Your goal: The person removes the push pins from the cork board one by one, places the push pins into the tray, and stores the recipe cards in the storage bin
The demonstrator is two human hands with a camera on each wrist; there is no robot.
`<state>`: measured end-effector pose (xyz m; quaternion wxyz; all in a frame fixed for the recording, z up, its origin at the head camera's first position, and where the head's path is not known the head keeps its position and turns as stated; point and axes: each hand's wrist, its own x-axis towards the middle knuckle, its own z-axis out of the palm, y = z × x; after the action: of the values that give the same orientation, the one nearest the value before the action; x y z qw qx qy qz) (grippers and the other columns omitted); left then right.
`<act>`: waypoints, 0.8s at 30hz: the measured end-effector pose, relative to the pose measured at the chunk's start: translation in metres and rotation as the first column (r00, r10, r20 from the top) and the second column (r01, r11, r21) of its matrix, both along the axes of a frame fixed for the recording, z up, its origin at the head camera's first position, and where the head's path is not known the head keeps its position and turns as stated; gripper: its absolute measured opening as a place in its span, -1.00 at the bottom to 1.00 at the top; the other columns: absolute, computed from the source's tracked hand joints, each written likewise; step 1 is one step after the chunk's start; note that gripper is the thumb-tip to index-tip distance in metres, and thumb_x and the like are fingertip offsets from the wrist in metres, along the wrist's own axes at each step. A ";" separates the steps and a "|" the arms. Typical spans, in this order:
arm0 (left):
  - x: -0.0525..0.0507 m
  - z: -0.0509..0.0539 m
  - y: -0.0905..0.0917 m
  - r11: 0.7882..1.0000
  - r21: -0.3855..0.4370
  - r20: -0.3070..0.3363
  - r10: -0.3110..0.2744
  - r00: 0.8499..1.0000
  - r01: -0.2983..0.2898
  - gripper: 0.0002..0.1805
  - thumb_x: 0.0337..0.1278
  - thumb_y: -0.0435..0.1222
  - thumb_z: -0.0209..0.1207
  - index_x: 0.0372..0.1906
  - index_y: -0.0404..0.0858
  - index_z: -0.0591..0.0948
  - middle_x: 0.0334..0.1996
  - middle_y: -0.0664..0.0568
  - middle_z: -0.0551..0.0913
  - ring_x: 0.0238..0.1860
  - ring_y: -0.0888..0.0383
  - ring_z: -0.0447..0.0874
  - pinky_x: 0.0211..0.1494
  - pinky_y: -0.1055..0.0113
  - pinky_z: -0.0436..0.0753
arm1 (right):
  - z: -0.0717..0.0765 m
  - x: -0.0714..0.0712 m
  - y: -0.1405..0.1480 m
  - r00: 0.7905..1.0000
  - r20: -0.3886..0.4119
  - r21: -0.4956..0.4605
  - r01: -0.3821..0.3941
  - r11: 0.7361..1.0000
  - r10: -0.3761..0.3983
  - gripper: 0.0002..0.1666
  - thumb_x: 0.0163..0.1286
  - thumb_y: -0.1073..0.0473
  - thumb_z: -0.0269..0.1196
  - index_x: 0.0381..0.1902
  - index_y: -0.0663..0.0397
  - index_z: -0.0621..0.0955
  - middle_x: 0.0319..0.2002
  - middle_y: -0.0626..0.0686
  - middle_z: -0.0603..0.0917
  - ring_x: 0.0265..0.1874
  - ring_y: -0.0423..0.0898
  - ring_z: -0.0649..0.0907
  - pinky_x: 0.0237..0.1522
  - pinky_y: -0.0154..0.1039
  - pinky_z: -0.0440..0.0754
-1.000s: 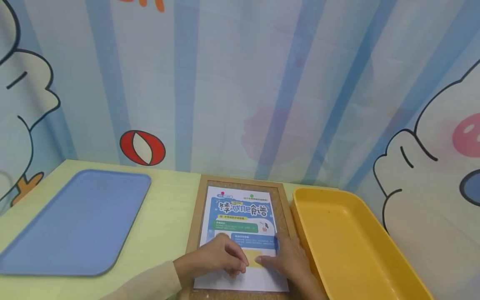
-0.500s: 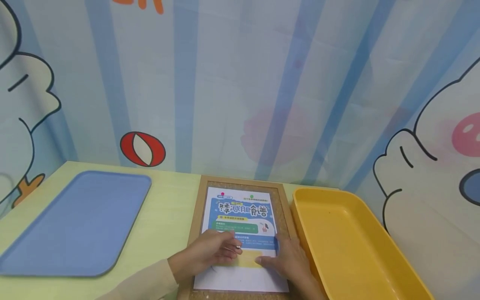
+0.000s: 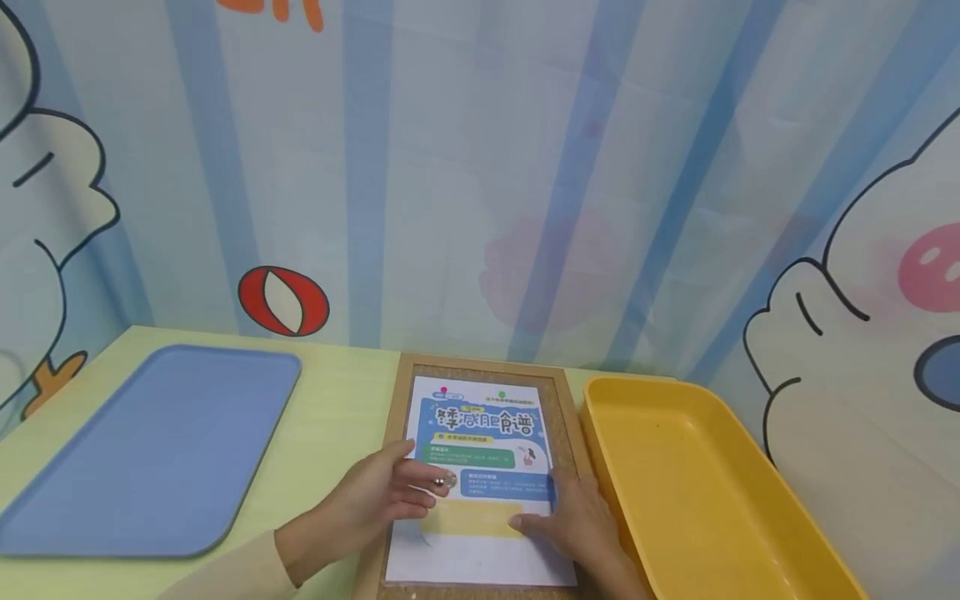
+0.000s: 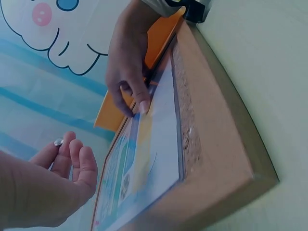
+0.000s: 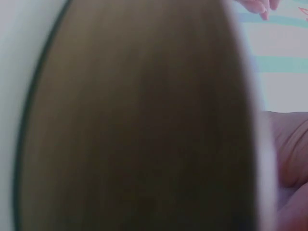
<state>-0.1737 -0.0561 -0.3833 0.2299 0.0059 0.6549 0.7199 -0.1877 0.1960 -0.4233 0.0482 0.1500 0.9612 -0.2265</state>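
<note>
Pin sits at the left hand's fingertips

The left hand has swung away over the past second. It was low over the middle of the poster, fingers bent down right by the right hand's thumb. Now it's well apart from that thumb, over the left edge of the frame, turned so the fingers point across the sheet. The sleeve has slid left with it. A small silvery piece, just a glint half a second ago, now shows clearly at the fingertips. The poster's yellow band, mostly covered before, is nearly all uncovered.
</note>
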 end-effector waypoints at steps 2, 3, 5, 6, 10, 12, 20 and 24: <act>0.000 0.001 -0.008 0.999 -0.022 0.001 0.035 0.999 -0.035 -0.30 0.54 -0.01 -0.34 0.11 -0.52 0.60 -0.10 -0.11 0.76 -0.19 0.10 0.65 -0.05 0.29 0.66 | 0.000 0.000 0.000 1.000 0.001 0.000 0.003 1.000 -0.003 0.24 -0.19 -0.13 0.65 0.43 0.11 0.37 0.31 0.35 0.44 0.03 0.23 0.52 0.24 0.23 0.49; 0.000 0.001 -0.013 0.998 -0.034 0.003 0.053 0.999 -0.053 -0.29 0.53 0.01 -0.34 0.10 -0.51 0.60 -0.11 -0.10 0.76 -0.20 0.11 0.64 -0.05 0.29 0.66 | 0.000 0.000 0.000 1.000 0.001 0.000 0.004 1.000 -0.004 0.24 -0.19 -0.13 0.65 0.43 0.11 0.37 0.30 0.35 0.44 0.03 0.23 0.52 0.24 0.23 0.49; -0.001 0.000 -0.024 0.995 -0.057 -0.003 0.080 0.997 -0.081 -0.27 0.53 0.02 -0.35 0.12 -0.51 0.60 -0.10 -0.12 0.76 -0.20 0.09 0.66 -0.04 0.26 0.66 | 0.000 0.000 0.000 1.000 0.004 0.000 0.007 1.000 -0.007 0.24 -0.19 -0.14 0.65 0.44 0.11 0.37 0.29 0.34 0.44 0.02 0.23 0.52 0.23 0.22 0.50; -0.001 0.000 -0.030 0.994 -0.066 -0.005 0.092 0.996 -0.092 -0.27 0.54 0.02 -0.35 0.12 -0.51 0.59 -0.09 -0.13 0.76 -0.20 0.09 0.67 -0.03 0.25 0.66 | 0.000 0.000 0.000 1.000 0.005 0.000 0.007 1.000 -0.007 0.24 -0.19 -0.14 0.65 0.44 0.12 0.37 0.29 0.34 0.45 0.02 0.23 0.52 0.23 0.22 0.50; -0.006 -0.003 -0.062 0.991 -0.074 -0.018 0.108 0.994 -0.109 -0.29 0.56 0.01 -0.35 0.13 -0.50 0.59 -0.11 -0.07 0.77 -0.16 0.10 0.71 -0.01 0.26 0.67 | 0.001 0.000 -0.001 1.000 0.012 -0.002 0.015 1.000 -0.015 0.27 -0.19 -0.14 0.65 0.46 0.10 0.34 0.30 0.35 0.44 0.02 0.22 0.52 0.23 0.21 0.51; -0.009 -0.006 -0.080 0.992 -0.057 -0.017 0.115 0.993 -0.116 -0.32 0.57 0.00 -0.33 0.09 -0.45 0.63 -0.15 0.01 0.77 -0.16 0.13 0.71 -0.03 0.29 0.67 | 0.001 0.000 -0.001 1.000 0.014 -0.002 0.018 1.000 -0.018 0.29 -0.19 -0.13 0.65 0.47 0.09 0.32 0.31 0.35 0.42 0.02 0.22 0.52 0.23 0.22 0.50; -0.017 -0.018 -0.133 0.990 0.003 0.004 0.144 0.990 -0.144 -0.36 0.57 0.01 -0.34 -0.07 -0.23 0.73 -0.22 0.16 0.76 -0.17 0.20 0.71 -0.03 0.34 0.68 | 0.000 0.001 0.000 1.000 0.017 0.001 0.010 1.000 -0.010 0.26 -0.18 -0.14 0.65 0.45 0.12 0.35 0.31 0.35 0.44 0.01 0.20 0.53 0.23 0.23 0.50; -0.022 -0.020 -0.152 0.986 0.015 0.019 0.164 0.986 -0.164 -0.38 0.56 0.02 -0.33 -0.12 -0.19 0.73 -0.23 0.19 0.76 -0.19 0.22 0.72 -0.04 0.37 0.68 | -0.001 0.001 0.000 1.000 0.010 0.005 0.002 1.000 -0.002 0.26 -0.19 -0.14 0.65 0.45 0.13 0.35 0.31 0.35 0.44 0.01 0.20 0.53 0.22 0.22 0.50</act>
<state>-0.1958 -0.2082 -0.4033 0.1757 -0.0528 0.6452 0.7416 -0.1864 0.1964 -0.4242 0.0526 0.1520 0.9613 -0.2235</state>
